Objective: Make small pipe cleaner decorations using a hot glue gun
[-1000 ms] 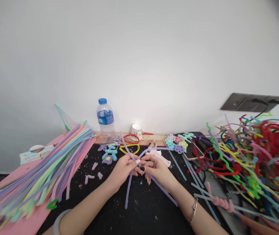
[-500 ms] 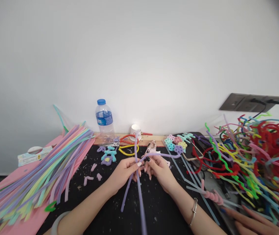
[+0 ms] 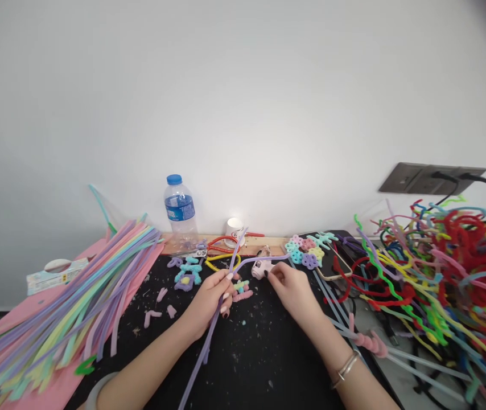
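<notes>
My left hand point(image 3: 214, 296) is closed in a pinch around light purple pipe cleaners point(image 3: 201, 360) where they cross. One strand slants from the near edge up past the fingers. Another bends to the right, its end reaching just above my right hand point(image 3: 289, 291). The right hand's fingers are curled together beside a small pale pink object point(image 3: 262, 267) whose kind I cannot make out; whether they grip it is hidden. Between the hands, a small yellow, teal and pink pipe-cleaner piece point(image 3: 241, 291) lies on the black mat point(image 3: 260, 364).
Straight pastel pipe cleaners point(image 3: 81, 290) lie on pink sheeting at left. A plastic bottle point(image 3: 180, 210) and paper cup point(image 3: 235, 230) stand by the wall. Pipe-cleaner flowers point(image 3: 307, 250) rest on a phone point(image 3: 340, 265). At right is a tangled heap of pipe cleaners point(image 3: 460, 267).
My right hand has moved right, away from the crossing, to the pale pink object. The strands have swung leftward at their near ends. Another person's hand at lower right has left view.
</notes>
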Action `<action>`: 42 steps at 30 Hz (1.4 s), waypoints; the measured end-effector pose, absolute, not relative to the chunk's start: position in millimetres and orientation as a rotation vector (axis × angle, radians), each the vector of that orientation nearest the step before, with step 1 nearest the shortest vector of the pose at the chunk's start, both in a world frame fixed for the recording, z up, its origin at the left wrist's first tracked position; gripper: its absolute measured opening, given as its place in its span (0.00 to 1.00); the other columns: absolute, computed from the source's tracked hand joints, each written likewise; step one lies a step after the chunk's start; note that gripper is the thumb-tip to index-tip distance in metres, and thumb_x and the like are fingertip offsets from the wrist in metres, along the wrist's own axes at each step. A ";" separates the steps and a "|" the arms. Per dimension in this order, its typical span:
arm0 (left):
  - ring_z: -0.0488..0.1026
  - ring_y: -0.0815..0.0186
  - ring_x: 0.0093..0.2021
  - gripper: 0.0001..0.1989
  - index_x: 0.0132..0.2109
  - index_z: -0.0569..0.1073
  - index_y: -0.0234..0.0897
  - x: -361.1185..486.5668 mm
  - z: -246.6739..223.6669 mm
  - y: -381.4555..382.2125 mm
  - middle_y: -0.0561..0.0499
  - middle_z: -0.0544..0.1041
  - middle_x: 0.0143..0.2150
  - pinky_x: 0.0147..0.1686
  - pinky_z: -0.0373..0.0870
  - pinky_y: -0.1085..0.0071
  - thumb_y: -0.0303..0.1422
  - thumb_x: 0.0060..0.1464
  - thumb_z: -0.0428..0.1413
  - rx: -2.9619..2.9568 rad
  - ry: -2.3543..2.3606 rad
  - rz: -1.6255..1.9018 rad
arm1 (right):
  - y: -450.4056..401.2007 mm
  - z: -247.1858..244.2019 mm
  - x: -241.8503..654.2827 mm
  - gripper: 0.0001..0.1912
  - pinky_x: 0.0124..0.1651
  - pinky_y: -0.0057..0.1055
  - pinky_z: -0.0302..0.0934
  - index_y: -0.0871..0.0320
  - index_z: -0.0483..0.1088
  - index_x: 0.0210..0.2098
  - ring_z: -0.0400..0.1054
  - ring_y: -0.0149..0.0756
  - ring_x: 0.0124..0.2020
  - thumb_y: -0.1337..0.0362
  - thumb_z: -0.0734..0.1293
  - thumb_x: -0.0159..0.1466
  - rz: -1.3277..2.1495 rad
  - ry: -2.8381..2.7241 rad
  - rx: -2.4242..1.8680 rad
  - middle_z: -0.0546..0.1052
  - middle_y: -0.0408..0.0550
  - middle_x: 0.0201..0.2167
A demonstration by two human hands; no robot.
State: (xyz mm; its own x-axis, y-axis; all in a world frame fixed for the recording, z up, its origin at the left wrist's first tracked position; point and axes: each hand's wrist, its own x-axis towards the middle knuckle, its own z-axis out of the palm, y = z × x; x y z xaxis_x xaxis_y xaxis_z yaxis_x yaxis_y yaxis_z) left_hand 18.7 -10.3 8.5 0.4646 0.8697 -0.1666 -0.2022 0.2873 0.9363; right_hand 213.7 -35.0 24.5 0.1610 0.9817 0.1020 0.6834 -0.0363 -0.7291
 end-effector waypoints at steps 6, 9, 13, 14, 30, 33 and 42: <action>0.48 0.79 0.14 0.10 0.36 0.66 0.37 18.8 10.5 -12.4 0.62 0.56 0.20 0.13 0.52 0.82 0.40 0.55 0.51 0.975 0.800 0.828 | -39.3 40.7 264.9 0.05 0.35 0.35 0.55 0.63 0.68 0.30 0.69 0.51 0.37 0.72 0.61 0.54 0.231 -1.613 -2.302 0.74 0.59 0.30; 0.48 0.79 0.14 0.11 0.36 0.66 0.36 19.3 10.9 -13.1 0.63 0.56 0.19 0.13 0.53 0.82 0.41 0.55 0.52 0.968 0.795 0.818 | -45.7 43.1 275.4 0.06 0.34 0.36 0.56 0.65 0.68 0.32 0.70 0.54 0.38 0.70 0.64 0.53 0.180 -1.629 -2.470 0.73 0.65 0.35; 0.47 0.79 0.13 0.12 0.35 0.67 0.36 20.0 13.4 -14.6 0.63 0.56 0.19 0.13 0.54 0.82 0.41 0.54 0.52 0.969 0.787 0.805 | -49.5 41.3 271.4 0.07 0.33 0.36 0.57 0.64 0.68 0.33 0.71 0.54 0.39 0.69 0.64 0.54 0.191 -1.695 -2.566 0.73 0.64 0.37; 0.48 0.79 0.13 0.12 0.35 0.67 0.36 20.1 14.0 -15.1 0.63 0.56 0.19 0.14 0.55 0.81 0.42 0.54 0.53 0.969 0.787 0.801 | -49.2 40.3 269.8 0.07 0.33 0.35 0.57 0.64 0.69 0.33 0.71 0.53 0.39 0.69 0.63 0.54 0.201 -1.710 -2.575 0.74 0.64 0.37; 0.49 0.80 0.15 0.10 0.36 0.64 0.37 19.3 12.2 -14.7 0.62 0.57 0.21 0.15 0.52 0.82 0.40 0.55 0.53 0.842 0.719 0.872 | -44.6 41.2 275.3 0.08 0.28 0.30 0.52 0.61 0.65 0.28 0.69 0.41 0.28 0.71 0.57 0.61 0.205 -1.714 -2.346 0.73 0.55 0.25; 0.48 0.80 0.16 0.11 0.36 0.63 0.37 17.8 13.5 -11.9 0.62 0.56 0.22 0.16 0.48 0.83 0.39 0.54 0.55 0.801 0.704 0.918 | -45.4 52.3 275.7 0.11 0.27 0.29 0.53 0.57 0.61 0.27 0.66 0.36 0.23 0.68 0.53 0.64 0.195 -1.630 -2.232 0.71 0.48 0.21; 0.47 0.80 0.15 0.15 0.33 0.60 0.37 13.3 22.6 -7.3 0.63 0.54 0.21 0.14 0.44 0.84 0.43 0.53 0.56 0.747 0.687 1.069 | -47.1 71.4 221.9 0.09 0.25 0.28 0.54 0.53 0.60 0.35 0.59 0.33 0.21 0.55 0.56 0.66 0.456 -1.296 -1.247 0.71 0.45 0.27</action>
State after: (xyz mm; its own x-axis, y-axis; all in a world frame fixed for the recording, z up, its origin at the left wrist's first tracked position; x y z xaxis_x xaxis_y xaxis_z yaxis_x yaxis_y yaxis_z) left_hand 13.3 -7.3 22.6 0.3290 0.9351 -0.1314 -0.5085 0.2927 0.8098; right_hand 221.9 -47.1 71.4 0.2979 0.8371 0.4588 0.3652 0.3442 -0.8650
